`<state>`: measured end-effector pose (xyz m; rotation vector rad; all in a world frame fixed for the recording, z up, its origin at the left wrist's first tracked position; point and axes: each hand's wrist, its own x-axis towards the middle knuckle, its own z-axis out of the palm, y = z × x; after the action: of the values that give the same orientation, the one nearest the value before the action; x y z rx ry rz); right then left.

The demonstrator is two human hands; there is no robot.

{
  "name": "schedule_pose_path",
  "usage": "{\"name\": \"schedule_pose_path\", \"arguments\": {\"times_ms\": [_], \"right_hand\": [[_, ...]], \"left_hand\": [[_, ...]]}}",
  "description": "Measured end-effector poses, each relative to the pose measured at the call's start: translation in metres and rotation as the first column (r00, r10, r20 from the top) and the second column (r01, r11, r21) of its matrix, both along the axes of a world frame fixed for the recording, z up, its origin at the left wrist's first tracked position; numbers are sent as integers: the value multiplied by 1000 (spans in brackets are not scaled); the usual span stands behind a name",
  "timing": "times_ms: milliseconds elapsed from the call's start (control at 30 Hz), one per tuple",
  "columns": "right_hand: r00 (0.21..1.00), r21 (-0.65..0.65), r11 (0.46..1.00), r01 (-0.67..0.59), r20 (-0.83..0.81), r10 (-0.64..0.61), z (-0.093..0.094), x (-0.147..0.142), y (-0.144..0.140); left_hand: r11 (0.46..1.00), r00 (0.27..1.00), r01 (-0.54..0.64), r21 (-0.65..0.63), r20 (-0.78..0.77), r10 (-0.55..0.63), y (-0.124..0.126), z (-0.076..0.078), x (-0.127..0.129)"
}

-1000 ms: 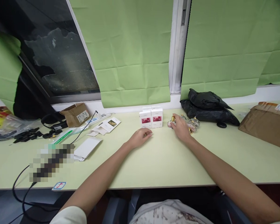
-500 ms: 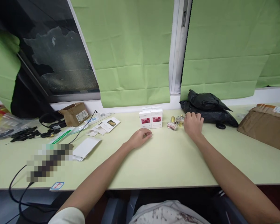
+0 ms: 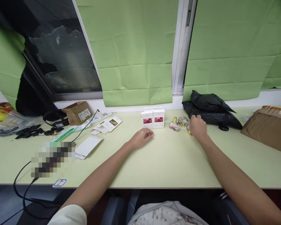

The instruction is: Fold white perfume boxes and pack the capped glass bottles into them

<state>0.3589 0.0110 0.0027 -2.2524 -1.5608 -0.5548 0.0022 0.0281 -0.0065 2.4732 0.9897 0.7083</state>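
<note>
My right hand (image 3: 198, 127) is closed round a small glass perfume bottle (image 3: 189, 129); its gold part and a bit of pink show at the fingertips, and the rest is hidden. To its left, two more perfume bottles are on the table: one with a gold cap and pink pattern (image 3: 174, 125), the other just behind it (image 3: 183, 120). My left hand (image 3: 143, 137) rests on the table, fingers loosely curled and apart from the thumb, with nothing in it. Just beyond it stand several white boxes with pink flower pictures (image 3: 153, 119), grouped together.
Black plastic bags (image 3: 210, 109) lie behind my right hand, with a black round object (image 3: 223, 128) before them. At far right is a cardboard box (image 3: 267, 128). Flattened white cartons (image 3: 89, 147), a small brown box (image 3: 77, 113) and cables (image 3: 25, 168) are on the left.
My right hand has shifted slightly right and towards me, and the gold part of a bottle now shows at its fingers. My left hand stays in place. The view has turned slightly.
</note>
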Motion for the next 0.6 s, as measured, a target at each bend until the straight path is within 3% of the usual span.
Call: {"name": "schedule_pose_path", "arguments": {"times_ms": [367, 500, 600], "right_hand": [[996, 29, 997, -71, 48, 70, -4, 8, 4], [987, 161, 975, -154, 63, 146, 4, 8, 1], [972, 301, 925, -232, 98, 212, 15, 1, -4]], "left_hand": [[1000, 1000, -4, -1, -13, 4, 0, 0, 1], [1000, 1000, 1, 4, -6, -1, -1, 0, 2], [1000, 1000, 8, 17, -13, -8, -1, 0, 3]]}}
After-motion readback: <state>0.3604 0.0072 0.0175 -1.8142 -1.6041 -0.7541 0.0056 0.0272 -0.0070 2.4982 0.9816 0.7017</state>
